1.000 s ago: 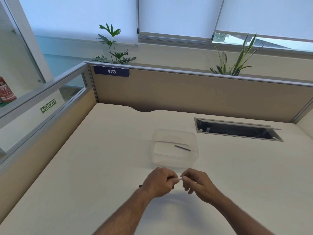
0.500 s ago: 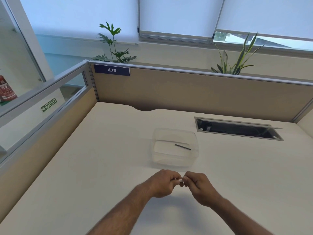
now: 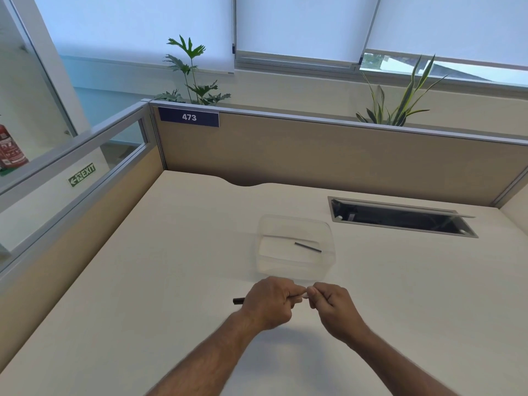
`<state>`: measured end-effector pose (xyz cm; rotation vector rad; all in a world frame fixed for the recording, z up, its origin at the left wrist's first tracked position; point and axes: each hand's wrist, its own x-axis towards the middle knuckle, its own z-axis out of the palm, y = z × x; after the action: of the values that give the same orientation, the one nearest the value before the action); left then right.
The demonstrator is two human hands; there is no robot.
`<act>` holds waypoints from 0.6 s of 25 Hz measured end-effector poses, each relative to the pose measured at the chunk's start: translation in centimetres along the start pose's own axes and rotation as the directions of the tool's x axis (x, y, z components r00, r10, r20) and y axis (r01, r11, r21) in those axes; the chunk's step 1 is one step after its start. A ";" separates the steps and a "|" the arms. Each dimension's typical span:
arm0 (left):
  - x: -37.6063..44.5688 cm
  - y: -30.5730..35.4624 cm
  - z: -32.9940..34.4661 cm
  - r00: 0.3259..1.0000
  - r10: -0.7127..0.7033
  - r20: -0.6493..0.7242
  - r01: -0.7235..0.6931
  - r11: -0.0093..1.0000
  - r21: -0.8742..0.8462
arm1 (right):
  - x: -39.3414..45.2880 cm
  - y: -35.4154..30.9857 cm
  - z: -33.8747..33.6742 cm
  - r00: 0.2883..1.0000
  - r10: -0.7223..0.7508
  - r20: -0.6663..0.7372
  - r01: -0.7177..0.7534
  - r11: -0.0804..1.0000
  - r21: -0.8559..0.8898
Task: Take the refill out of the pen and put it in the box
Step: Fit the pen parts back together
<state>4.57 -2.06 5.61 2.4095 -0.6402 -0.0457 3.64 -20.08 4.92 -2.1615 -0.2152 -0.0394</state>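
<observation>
Black pen in curled left hand; right hand fingers pinched on its white tip.

My left hand grips the pen level (only its black end and pale tip show), my right hand pinches that tip, just before the clear box holding a dark refill.

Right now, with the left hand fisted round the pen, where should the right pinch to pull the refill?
Probably at the pale tip showing between the hands, coming in from the right along the pen's axis. The pen lies roughly level, dark end poking out left of the left hand, so only that end is exposed. The right hand is already there, fingers closed at the tip; the grip itself is hidden.
</observation>
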 end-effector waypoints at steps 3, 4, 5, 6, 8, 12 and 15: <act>0.1 0.0 0.0 0.999 0.020 -0.044 -0.018 0.999 0.032 | 0.3 -0.4 -0.1 0.999 0.052 0.017 -0.052 0.999 0.005; 0.2 0.0 0.0 0.998 0.027 -0.060 -0.025 0.999 0.039 | 0.3 -0.6 -0.1 0.997 0.072 0.028 -0.072 0.997 0.014; 0.2 0.0 0.1 0.996 0.038 -0.077 -0.035 0.998 0.049 | 0.4 -0.7 -0.1 0.995 0.097 0.040 -0.097 0.995 0.022; 0.2 0.0 0.2 0.994 0.053 -0.094 -0.047 0.997 0.064 | 0.4 -0.8 0.0 0.991 0.123 0.051 -0.125 0.992 0.032; 0.2 -0.1 0.2 0.990 0.075 -0.117 -0.065 0.994 0.090 | 0.4 -1.0 0.0 0.977 0.193 0.087 -0.201 0.974 0.103; 0.3 0.0 0.0 0.994 0.039 -0.102 -0.029 0.995 0.092 | 0.7 -1.3 -0.8 0.930 0.274 0.246 -0.328 0.919 0.217; 0.5 -0.1 -0.3 0.998 -0.031 -0.049 0.035 0.996 0.078 | 0.7 -0.8 -1.1 0.951 0.220 0.217 -0.251 0.960 0.123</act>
<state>5.13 -2.01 5.86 2.4894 -0.5902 0.0234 4.24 -20.46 6.25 -2.0261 -0.0703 0.3247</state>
